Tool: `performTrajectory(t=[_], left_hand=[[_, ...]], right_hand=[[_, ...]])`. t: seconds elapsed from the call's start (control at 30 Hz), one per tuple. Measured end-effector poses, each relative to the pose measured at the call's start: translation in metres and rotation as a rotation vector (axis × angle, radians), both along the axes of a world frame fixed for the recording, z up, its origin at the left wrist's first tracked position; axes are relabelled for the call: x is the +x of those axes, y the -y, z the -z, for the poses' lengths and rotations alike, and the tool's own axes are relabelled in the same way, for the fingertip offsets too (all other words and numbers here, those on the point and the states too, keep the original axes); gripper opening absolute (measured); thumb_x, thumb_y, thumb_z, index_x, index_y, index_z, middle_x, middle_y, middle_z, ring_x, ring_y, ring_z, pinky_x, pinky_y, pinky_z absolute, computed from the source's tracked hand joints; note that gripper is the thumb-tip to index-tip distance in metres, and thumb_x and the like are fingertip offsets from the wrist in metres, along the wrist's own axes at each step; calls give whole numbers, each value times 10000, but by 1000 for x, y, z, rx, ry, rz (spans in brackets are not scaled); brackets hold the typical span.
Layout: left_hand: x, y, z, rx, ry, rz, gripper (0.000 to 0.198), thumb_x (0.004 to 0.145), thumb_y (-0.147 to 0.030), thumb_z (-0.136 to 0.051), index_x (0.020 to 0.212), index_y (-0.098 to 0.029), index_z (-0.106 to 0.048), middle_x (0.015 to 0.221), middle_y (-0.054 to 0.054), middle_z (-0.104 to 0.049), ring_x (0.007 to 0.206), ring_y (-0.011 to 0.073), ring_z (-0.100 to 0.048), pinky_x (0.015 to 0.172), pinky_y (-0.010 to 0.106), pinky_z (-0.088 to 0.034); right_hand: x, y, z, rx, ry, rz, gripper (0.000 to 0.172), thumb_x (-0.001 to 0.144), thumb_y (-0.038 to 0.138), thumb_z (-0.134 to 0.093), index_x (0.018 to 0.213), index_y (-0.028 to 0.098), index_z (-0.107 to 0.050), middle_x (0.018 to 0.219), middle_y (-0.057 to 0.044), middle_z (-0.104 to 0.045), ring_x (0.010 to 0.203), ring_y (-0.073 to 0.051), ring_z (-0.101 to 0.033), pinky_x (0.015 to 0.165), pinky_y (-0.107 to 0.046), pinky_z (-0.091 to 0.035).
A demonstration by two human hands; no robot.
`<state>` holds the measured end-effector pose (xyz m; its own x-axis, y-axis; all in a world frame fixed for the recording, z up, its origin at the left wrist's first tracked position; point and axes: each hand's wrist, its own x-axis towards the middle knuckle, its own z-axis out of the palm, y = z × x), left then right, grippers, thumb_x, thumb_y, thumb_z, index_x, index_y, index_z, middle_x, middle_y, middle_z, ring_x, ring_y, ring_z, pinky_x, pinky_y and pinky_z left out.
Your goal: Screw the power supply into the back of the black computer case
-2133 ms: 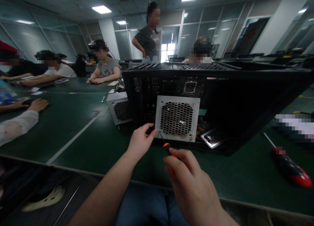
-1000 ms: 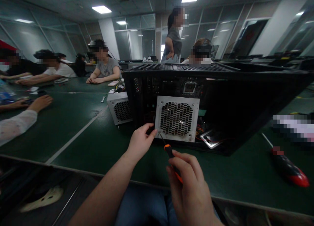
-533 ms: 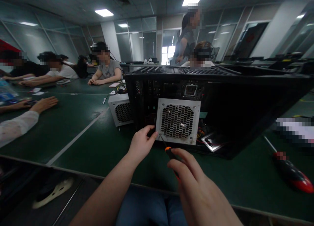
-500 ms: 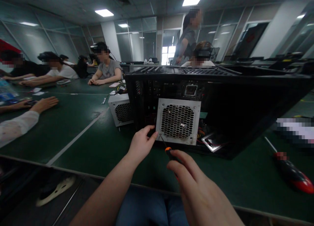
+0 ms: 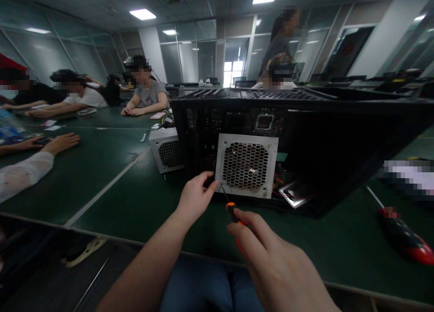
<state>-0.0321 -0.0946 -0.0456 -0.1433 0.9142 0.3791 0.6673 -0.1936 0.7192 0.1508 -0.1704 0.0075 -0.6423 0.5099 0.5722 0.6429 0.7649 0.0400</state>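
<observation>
A black computer case (image 5: 305,135) lies on its side on the green table (image 5: 118,185). A silver power supply (image 5: 247,165) with a honeycomb grille sits in its near end. My right hand (image 5: 274,262) is closed on an orange-and-black screwdriver (image 5: 232,210), whose tip meets the lower left corner of the power supply. My left hand (image 5: 195,196) pinches at that same corner, fingers curled against the case edge; whether it holds a screw is hidden.
A second silver power supply (image 5: 166,149) stands left of the case. A red-and-black screwdriver (image 5: 405,237) lies at the right. A co-worker's sleeve and hand (image 5: 37,156) rest at the left. Several people sit at the far end; one person stands behind the case.
My hands stay at the power supply corner; the right hand shifts slightly on the screwdriver. The standing person walks to the right behind the case.
</observation>
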Motion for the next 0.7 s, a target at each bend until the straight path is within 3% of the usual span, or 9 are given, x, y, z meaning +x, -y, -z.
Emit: performTrajectory(t=[0.3,0.7], left_hand=[[0,-1,2,-14,7,-5,297,838,-368,-506,1055,-189,-601,974,38,-669,646,115,-583,618,242,-460],[-1,-1,2,-28,23,-3,304,836,-378,-503,1056,-191,-598,964,44,-665,638,118,-583,625,248,-460]], right_hand=[[2,-4,7,38,-118,24,255,903,117,-288,982,166,-526,961,-105,-670,602,-150,-666,428,-235,-509],[-1,-7,10,50,-227,39,189,929,205,-340,972,154,-517,894,-99,-667,706,-145,-682,499,-203,-528]])
